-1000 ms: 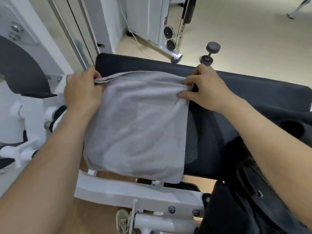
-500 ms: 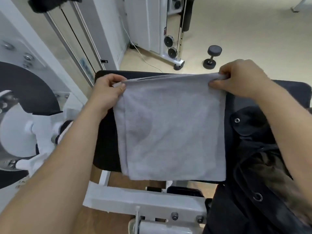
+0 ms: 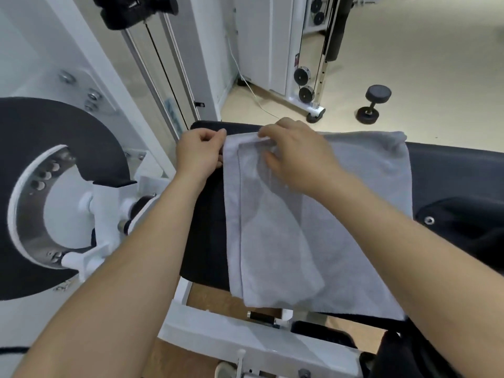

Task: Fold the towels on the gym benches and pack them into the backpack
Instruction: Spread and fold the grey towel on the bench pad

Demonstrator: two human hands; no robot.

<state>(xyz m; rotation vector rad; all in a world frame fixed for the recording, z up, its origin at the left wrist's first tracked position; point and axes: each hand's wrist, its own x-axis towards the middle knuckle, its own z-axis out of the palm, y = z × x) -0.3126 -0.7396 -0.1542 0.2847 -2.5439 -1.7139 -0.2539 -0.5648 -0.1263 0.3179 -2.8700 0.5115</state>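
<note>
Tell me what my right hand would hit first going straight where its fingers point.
Likely the left hand, pinching the towel corner just beyond the right hand; depth is unclear.

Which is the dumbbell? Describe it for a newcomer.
Start at the black bench under the grey towel. On the pale floor beyond it, right of the white cable machine, lies the dumbbell. Unlike that machine's black pulley wheels, it stands free.

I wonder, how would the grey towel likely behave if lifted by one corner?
Probably floppy: the towel drapes over the bench edge and wrinkles under the right hand. Likely light, being thin, but the loose fold may fall open.
</note>
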